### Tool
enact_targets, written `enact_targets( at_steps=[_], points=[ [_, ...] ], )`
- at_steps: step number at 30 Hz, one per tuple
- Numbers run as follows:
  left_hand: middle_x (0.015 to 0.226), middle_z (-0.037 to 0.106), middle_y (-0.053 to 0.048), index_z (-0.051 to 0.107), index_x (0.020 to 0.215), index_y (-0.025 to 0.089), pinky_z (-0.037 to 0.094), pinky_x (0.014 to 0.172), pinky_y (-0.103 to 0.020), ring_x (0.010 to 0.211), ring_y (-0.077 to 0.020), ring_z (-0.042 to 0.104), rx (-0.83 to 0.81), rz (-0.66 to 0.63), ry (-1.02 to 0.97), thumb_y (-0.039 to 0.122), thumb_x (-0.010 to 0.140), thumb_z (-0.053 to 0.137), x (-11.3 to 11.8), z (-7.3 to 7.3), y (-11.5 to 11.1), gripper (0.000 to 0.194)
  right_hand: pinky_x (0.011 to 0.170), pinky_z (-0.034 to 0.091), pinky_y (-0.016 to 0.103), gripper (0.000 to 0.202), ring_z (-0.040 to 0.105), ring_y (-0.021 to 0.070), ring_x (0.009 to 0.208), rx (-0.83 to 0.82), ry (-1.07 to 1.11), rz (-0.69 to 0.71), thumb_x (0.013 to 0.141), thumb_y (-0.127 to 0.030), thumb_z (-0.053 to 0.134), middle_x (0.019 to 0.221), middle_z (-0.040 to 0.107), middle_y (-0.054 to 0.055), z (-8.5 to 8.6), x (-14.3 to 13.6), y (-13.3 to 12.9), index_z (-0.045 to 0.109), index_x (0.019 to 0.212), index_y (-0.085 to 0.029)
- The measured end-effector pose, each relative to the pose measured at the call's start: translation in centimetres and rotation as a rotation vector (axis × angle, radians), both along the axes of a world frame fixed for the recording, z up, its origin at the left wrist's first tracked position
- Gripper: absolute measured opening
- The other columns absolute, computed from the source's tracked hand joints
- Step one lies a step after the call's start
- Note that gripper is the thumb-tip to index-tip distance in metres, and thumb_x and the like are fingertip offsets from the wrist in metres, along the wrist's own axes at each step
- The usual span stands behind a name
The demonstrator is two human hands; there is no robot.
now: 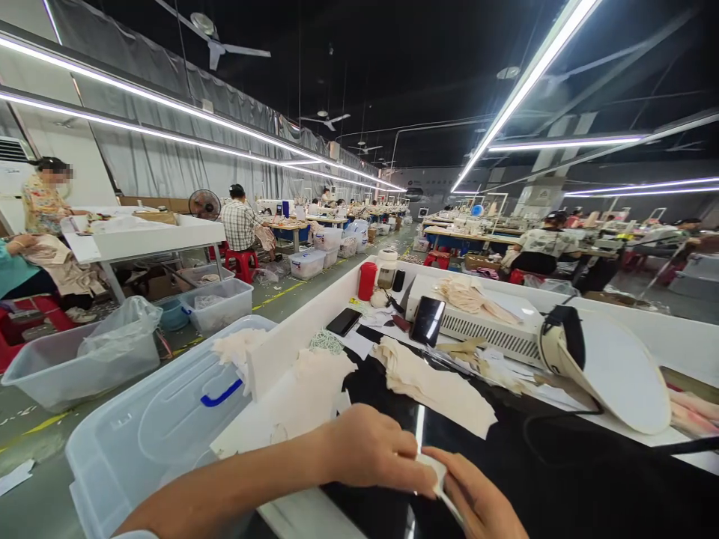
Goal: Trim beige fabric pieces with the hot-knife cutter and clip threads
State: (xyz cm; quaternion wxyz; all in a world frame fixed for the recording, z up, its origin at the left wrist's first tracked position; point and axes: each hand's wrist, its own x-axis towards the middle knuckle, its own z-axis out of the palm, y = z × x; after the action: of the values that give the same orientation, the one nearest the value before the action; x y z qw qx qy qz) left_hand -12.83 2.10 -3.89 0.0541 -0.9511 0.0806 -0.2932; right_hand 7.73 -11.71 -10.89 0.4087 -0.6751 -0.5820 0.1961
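Observation:
Over the glossy black tabletop [539,464], both hands meet on a small white piece [434,469], thin like paper or cloth; which one I cannot tell. My left hand [375,449] reaches in from the lower left, its fingers curled and closed on one end. From the bottom edge, my right hand [477,498] pinches the other end between thumb and fingers. Just beyond them lies a stack of cream fabric pieces [435,382]. More cream fabric [323,382] rests to the left on the white part of the table.
A black phone [344,322], another dark phone [428,320], a red container [367,281] and a white box with vents [477,329] stand at the back. A white sun visor [623,367] sits right. Lidded plastic bin [174,412] at left. Several people sit at machines beyond.

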Motion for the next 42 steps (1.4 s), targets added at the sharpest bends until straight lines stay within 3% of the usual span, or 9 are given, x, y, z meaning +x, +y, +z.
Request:
enact_targets(
  at_steps=[5, 8, 14, 19, 21, 26, 31, 37, 42],
  points=[
    [0.083, 0.068, 0.002, 0.067, 0.095, 0.024, 0.039, 0.055, -0.03, 0.069, -0.0152, 0.061, 0.066, -0.02, 0.118, 0.07, 0.097, 0.054, 1.1, -5.5, -1.8, 0.048, 0.089, 0.063, 0.031, 0.039, 0.076, 0.0206, 0.101, 0.043, -0.443, -0.021, 0.102, -0.03, 0.04, 0.111, 0.077, 0.005, -1.1, 1.7, 0.4, 0.073, 0.123, -0.029],
    [0.103, 0.072, -0.001, 0.066, 0.11, 0.023, 0.048, 0.075, -0.032, 0.091, -0.0185, 0.066, -0.014, 0.008, 0.153, 0.064, 0.098, 0.058, 0.7, -6.5, -2.4, 0.044, 0.09, 0.062, 0.035, 0.044, 0.075, 0.0219, 0.096, 0.034, -0.781, -0.092, 0.097, -0.01, 0.042, 0.11, 0.077, 0.006, -0.8, 1.5, 0.3, 0.074, 0.123, -0.026],
    [0.121, 0.07, -0.003, 0.064, 0.121, 0.022, 0.05, 0.094, -0.033, 0.105, -0.0216, 0.064, -0.118, -0.01, 0.221, 0.05, 0.095, 0.071, -0.2, -5.9, -2.0, 0.039, 0.084, 0.059, 0.052, 0.058, 0.066, 0.0394, 0.118, -0.038, -0.883, -0.29, 0.084, 0.007, 0.04, 0.13, 0.07, 0.019, -0.2, 2.7, -0.4, 0.07, 0.129, -0.013],
    [0.122, 0.069, -0.003, 0.064, 0.123, 0.024, 0.05, 0.096, -0.036, 0.106, -0.023, 0.063, -0.158, -0.022, 0.189, 0.046, 0.098, 0.069, -0.4, -6.1, -2.0, 0.034, 0.095, 0.057, 0.036, 0.075, 0.067, 0.0229, 0.117, 0.015, -0.872, -0.125, 0.081, 0.013, 0.039, 0.128, 0.073, 0.004, -0.2, 0.9, -1.1, 0.068, 0.134, -0.031],
    [0.123, 0.068, -0.004, 0.064, 0.124, 0.024, 0.05, 0.098, -0.037, 0.107, -0.0238, 0.063, -0.161, -0.026, 0.188, 0.044, 0.098, 0.068, -0.4, -6.1, -2.0, 0.033, 0.091, 0.058, 0.036, 0.076, 0.069, 0.0219, 0.112, 0.021, -0.86, -0.094, 0.08, 0.014, 0.04, 0.124, 0.074, 0.002, -0.1, 0.5, -1.3, 0.069, 0.131, -0.034],
    [0.122, 0.068, -0.006, 0.066, 0.122, 0.021, 0.049, 0.102, -0.036, 0.108, -0.0227, 0.063, -0.172, -0.038, 0.228, 0.038, 0.103, 0.063, -0.8, -5.4, -2.0, 0.026, 0.083, 0.061, 0.043, 0.053, 0.071, 0.0296, 0.105, 0.036, -0.809, -0.158, 0.089, 0.007, 0.043, 0.119, 0.075, 0.012, 0.2, 1.2, -2.7, 0.073, 0.122, -0.02],
    [0.126, 0.066, -0.007, 0.066, 0.125, 0.023, 0.049, 0.103, -0.038, 0.111, -0.0245, 0.062, -0.229, -0.03, 0.278, 0.036, 0.104, 0.06, -1.0, -5.2, -2.0, 0.025, 0.083, 0.062, 0.037, 0.026, 0.072, 0.0231, 0.099, 0.083, -0.748, -0.123, 0.101, -0.014, 0.053, 0.112, 0.075, 0.007, 0.1, 0.1, -4.6, 0.072, 0.117, -0.024],
    [0.129, 0.066, -0.006, 0.064, 0.13, 0.024, 0.05, 0.103, -0.04, 0.113, -0.0256, 0.062, -0.243, -0.009, 0.303, 0.035, 0.104, 0.06, -1.2, -5.2, -1.9, 0.029, 0.075, 0.061, 0.038, 0.035, 0.074, 0.0249, 0.093, 0.151, -0.775, -0.07, 0.096, -0.001, 0.046, 0.108, 0.076, 0.009, -0.9, -1.1, -6.3, 0.07, 0.114, -0.02],
    [0.128, 0.066, -0.008, 0.065, 0.13, 0.023, 0.05, 0.103, -0.04, 0.113, -0.0256, 0.061, -0.254, -0.01, 0.322, 0.034, 0.105, 0.057, -1.2, -4.9, -2.0, 0.028, 0.078, 0.061, 0.036, 0.029, 0.073, 0.0217, 0.093, 0.18, -0.682, 0.016, 0.098, -0.006, 0.046, 0.106, 0.075, 0.008, 0.4, -1.4, -9.4, 0.068, 0.111, -0.02]
  ],
)
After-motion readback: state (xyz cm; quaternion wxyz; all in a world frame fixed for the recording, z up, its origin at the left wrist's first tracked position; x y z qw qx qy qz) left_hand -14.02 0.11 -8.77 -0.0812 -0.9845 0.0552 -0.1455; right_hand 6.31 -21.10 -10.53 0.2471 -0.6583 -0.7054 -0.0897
